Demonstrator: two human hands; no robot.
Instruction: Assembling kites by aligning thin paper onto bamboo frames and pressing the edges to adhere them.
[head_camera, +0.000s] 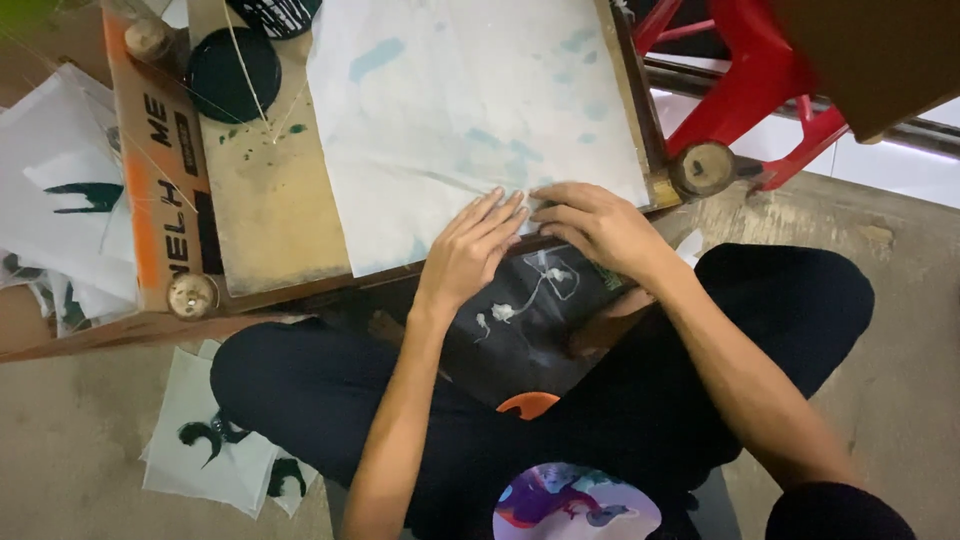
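A low wooden tabletop (265, 200) is sitting in front of a person cross-legged on the floor. A white cloth (460, 110) (stained faintly blue-green) is lying flat across it, reaching the near edge. The left hand (472, 250) and right hand (592, 225) are both pressing flat on the cloth's near edge, fingers stretched out, grasping nothing, fingertips almost meeting. A dark round lid (235, 72) is resting at the far left.

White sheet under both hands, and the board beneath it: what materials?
White sheet: looks like thin cloth or paper, matte, with soft creases and faint teal stains; hard to tell which. Board: seems wood or plywood, bare and dull tan, with green paint flecks. Left hand and right hand press the sheet's near edge.
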